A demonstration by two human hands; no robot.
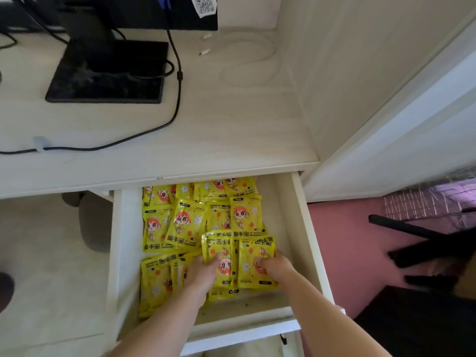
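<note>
A white drawer point(309, 235) stands pulled out from under the right end of a pale desk point(231, 137), and both hands reach into its near half. The left hand point(203, 274) lies on the left edge of 1 yellow packet point(227, 244), its fingers point(218, 256) curled together over the packet's face; the thumb is hidden, so I cannot tell how far the grip wraps round. The right hand point(275, 266) holds a 2nd packet point(249, 249) just right of the first, fingers curled on its printed face and the thumb at its right edge, pinching it. The 2 packets sit side by side, touching or nearly so, on top of other packets near the drawer's front wall. The rest of the pile point(185, 222) fills the drawer's left and middle, overlapping in loose rows up to the far end under the desk edge; each shows a cartoon figure with orange hair. A strip of bare drawer floor runs along the right wall. On the desk, far left, stands a black monitor base point(108, 73), with a black cable point(177, 99) looping from it toward the left edge. A white cable point(247, 63) lies coiled at the far right. Right of the drawer the floor is pink point(347, 240).
</note>
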